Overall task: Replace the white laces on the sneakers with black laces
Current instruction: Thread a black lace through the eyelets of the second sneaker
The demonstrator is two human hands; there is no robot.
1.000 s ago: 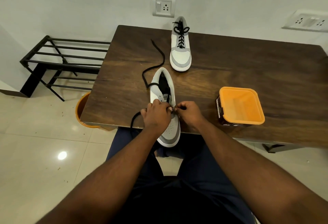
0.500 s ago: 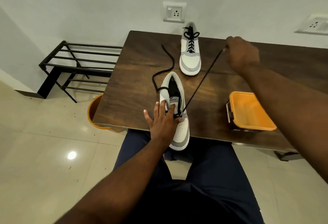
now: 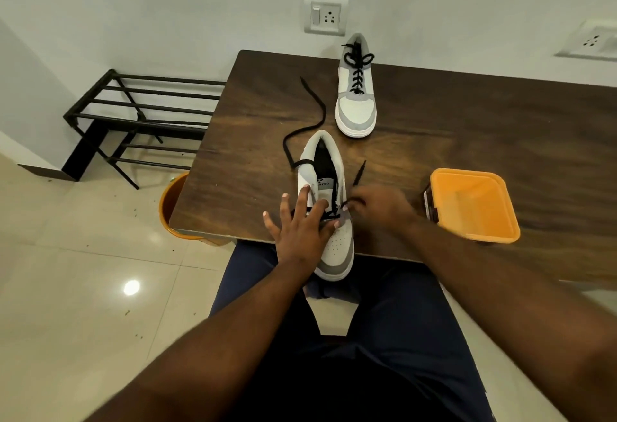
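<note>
Pressing frame-centre near sneaker (image 3: 334, 221), left hand (image 3: 300, 224) fingers spread wide; right hand (image 3: 380, 208) pinches black lace (image 3: 358, 177).

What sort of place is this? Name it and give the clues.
Probably a room in a home: a black metal shoe rack stands on the tiled floor, a wooden table sits against a plain wall with a switch socket.

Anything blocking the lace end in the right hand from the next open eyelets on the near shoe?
Nothing visible. The right hand pinches the black lace right beside the near shoe; the left hand presses lower, on the laced part. The eyelets above look uncovered.
</note>
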